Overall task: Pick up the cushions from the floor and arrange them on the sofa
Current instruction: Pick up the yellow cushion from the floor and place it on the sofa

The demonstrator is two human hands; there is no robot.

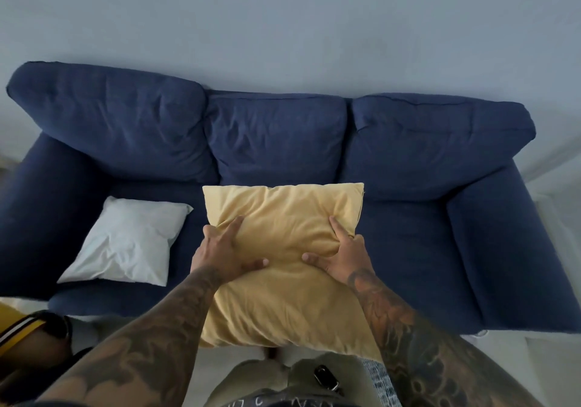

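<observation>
Gripping the yellow cushion (283, 258) by its two sides, left hand (221, 251) and right hand (341, 251) clamp it with thumbs on top and fingers spread, likely to steer it squarely onto the middle seat of the blue sofa (440, 249). Long axis runs from the person toward the backrest, far edge over the seat. White cushion (125, 243) already lies on the left seat.

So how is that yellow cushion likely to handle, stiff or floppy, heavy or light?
Probably soft and floppy: the yellow cushion dents and creases under the left hand and right hand. Likely light for its size, since fingers alone hold it. Its flat shape makes rolling unlikely.
</observation>
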